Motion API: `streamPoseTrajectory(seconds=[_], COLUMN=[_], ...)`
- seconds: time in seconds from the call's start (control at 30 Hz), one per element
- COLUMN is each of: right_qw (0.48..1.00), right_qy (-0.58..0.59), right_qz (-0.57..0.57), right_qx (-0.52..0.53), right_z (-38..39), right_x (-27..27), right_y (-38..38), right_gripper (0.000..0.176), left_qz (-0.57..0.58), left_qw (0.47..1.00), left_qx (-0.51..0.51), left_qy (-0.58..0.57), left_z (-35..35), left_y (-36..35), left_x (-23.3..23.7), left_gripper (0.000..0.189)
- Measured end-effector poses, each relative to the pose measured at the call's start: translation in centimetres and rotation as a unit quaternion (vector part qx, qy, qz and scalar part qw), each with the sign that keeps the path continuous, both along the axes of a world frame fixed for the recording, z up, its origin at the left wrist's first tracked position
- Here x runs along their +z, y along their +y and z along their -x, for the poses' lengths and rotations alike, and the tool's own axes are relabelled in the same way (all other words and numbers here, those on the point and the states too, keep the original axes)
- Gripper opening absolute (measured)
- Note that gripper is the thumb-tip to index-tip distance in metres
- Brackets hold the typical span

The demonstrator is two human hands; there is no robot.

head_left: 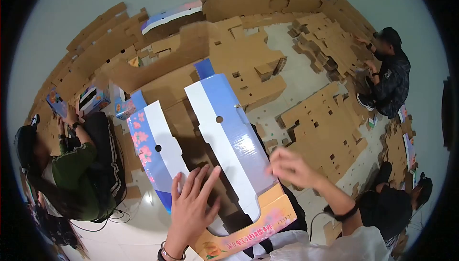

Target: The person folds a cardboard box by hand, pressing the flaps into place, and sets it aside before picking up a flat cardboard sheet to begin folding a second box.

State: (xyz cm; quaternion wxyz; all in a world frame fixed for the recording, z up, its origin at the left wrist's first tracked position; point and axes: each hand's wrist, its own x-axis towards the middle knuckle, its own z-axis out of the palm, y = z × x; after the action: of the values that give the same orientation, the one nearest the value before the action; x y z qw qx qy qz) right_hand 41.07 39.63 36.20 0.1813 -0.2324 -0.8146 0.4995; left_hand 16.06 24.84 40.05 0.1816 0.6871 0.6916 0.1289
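Head view. Your left hand [191, 208] lies flat against the inner brown face of a printed cardboard box [229, 132]. The fingers are spread and the grip is open, pressing on the box rather than clasping it. A bracelet [169, 254] circles that wrist.

Your right hand [287, 165] is just beside the right edge of the box's tall blue-and-white flap. It is blurred, its fingers are parted and its grip is open, and you cannot tell whether it touches the card. A dark wristband [345, 213] sits on that forearm.

The box is directly in front of you, half unfolded. A shorter flap with pink flowers [153, 146] stands at its left, and an orange panel with printed characters [258, 222] is nearest your body. What the box rests on is hidden.

Flat brown cardboard sheets [315, 122] cover much of the pale floor [301, 84] and are stacked along its far edge against the wall.

At the left edge of the floor a seated person [81, 170] in a green sleeve holds a small printed box [56, 102]. A second person [392, 74] crouches at the far right corner among the sheets. A third person [387, 208], in black, is at the near right.
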Motion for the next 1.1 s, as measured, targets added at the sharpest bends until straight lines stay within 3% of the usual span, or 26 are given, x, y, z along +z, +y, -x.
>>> streamPoseTrajectory(seconds=[0.1,0.23,0.37,0.43,0.57,0.63,0.67,0.87,0.93,1.1], right_qw=[0.996,0.993,0.996,0.983,0.979,0.996,0.996,0.987,0.992,0.988], right_qy=[-0.034,-0.032,0.028,0.030,0.045,0.064,0.065,0.043,0.091,0.000], right_qz=[-0.083,-0.084,-0.003,-0.147,-0.185,-0.054,-0.053,-0.149,-0.019,-0.039], right_qx=[-0.023,-0.080,-0.086,-0.104,-0.071,-0.034,-0.032,0.039,0.089,0.147], right_z=[-1.6,-1.3,-0.6,-0.2,0.3,0.7,0.8,1.0,1.2,-0.1], right_x=[0.7,-0.2,-0.3,0.1,0.8,1.0,1.2,2.4,2.7,3.3], right_y=[-3.6,-5.4,-5.3,-6.0,-6.2,-5.5,-5.1,-6.0,-6.1,-6.0], right_gripper=[0.013,0.012,0.018,0.028,0.034,0.036,0.036,0.035,0.032,0.032], left_qz=[0.004,0.016,0.007,0.003,0.017,0.029,0.040,0.039,0.047,0.059], left_qw=[1.000,1.000,1.000,1.000,1.000,0.999,0.999,0.996,0.994,0.991], left_qx=[0.011,-0.010,-0.015,-0.012,-0.011,-0.013,-0.016,-0.080,-0.094,-0.121], left_qy=[0.027,0.013,0.009,0.011,-0.006,-0.012,-0.018,0.011,0.007,0.020], left_z=[-0.3,-0.8,-0.9,-0.9,-0.7,-0.5,-0.4,0.6,1.5,1.8], left_y=[-0.1,-0.2,-0.5,-0.7,-0.9,-0.8,-0.8,-1.0,-1.1,-1.1], left_x=[0.2,0.6,0.2,-0.1,0.0,0.3,0.4,-0.5,-0.7,-0.5], left_gripper=[0.061,0.060,0.059,0.060,0.061,0.063,0.064,0.065,0.064,0.063])
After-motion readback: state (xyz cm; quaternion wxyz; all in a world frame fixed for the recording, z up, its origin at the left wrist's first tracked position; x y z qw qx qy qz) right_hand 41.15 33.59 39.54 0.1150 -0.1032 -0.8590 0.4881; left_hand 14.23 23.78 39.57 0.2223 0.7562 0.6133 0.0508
